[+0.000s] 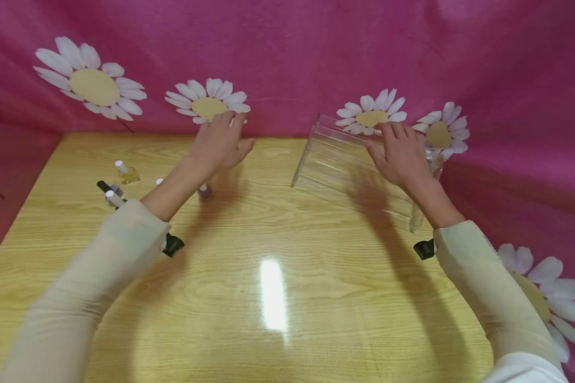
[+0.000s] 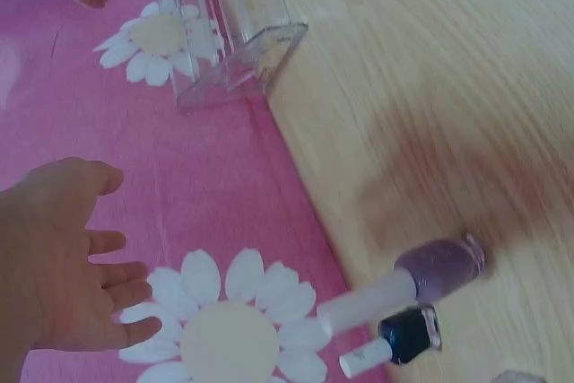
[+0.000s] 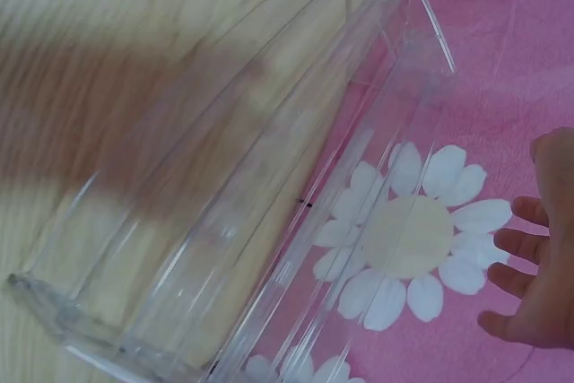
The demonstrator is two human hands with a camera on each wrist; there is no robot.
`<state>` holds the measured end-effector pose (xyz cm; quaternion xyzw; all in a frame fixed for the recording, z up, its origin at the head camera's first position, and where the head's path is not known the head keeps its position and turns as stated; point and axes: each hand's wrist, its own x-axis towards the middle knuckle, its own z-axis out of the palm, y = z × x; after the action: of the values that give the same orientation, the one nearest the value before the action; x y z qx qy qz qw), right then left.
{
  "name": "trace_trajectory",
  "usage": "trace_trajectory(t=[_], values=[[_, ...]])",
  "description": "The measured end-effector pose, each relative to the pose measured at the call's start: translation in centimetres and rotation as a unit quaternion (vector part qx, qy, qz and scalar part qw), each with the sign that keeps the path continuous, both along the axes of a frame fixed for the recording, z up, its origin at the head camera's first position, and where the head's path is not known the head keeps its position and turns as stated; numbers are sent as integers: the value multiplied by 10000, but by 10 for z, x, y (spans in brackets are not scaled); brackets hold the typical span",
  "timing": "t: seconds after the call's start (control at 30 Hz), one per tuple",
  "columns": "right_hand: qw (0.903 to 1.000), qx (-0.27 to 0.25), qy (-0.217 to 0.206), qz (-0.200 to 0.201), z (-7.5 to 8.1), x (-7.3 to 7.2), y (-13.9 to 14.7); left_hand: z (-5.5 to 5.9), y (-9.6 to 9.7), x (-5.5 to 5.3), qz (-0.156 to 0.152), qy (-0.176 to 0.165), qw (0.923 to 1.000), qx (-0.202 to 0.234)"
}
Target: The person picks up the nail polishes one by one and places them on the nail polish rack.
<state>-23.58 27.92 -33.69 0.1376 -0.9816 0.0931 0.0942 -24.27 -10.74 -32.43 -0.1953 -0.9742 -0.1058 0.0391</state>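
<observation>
My left hand (image 1: 220,141) hovers over the back of the table, palm down, thumb held apart from loosely bent fingers. It holds nothing. Near it stands a purple nail polish bottle (image 1: 204,191) with a white cap; the left wrist view also shows a dark nail polish bottle (image 2: 411,334) beside that one. Above the clear tiered display rack (image 1: 335,159) is my right hand (image 1: 402,154), fingers relaxed. In the right wrist view this hand (image 3: 543,257) appears apart from the rack's see-through steps (image 3: 242,159), with nothing in its grasp.
Farther left are a yellow nail polish bottle (image 1: 130,174), a black cap (image 1: 104,186) and a white cap (image 1: 115,198) on bottles partly hidden by my sleeve. A pink cloth (image 1: 287,64) with daisies hangs behind the wooden table (image 1: 230,298). Light glares off the tabletop.
</observation>
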Motion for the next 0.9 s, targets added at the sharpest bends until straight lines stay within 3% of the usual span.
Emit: trace_trajectory(t=[0.17, 0.5, 0.73, 0.9], values=[[10000, 43, 26, -16, -4, 7, 8, -6, 12, 4, -295, 15, 9994, -167], [9997, -74, -75, -228, -13, 25, 20, -24, 36, 4, -540, -450, 9966, -428], [9988, -309, -99, -368, -22, 40, 32, -39, 53, 2, -663, -808, 9940, -320], [9983, -310, -140, -481, -30, 50, 41, -48, 62, 1, -830, -880, 9922, -289]])
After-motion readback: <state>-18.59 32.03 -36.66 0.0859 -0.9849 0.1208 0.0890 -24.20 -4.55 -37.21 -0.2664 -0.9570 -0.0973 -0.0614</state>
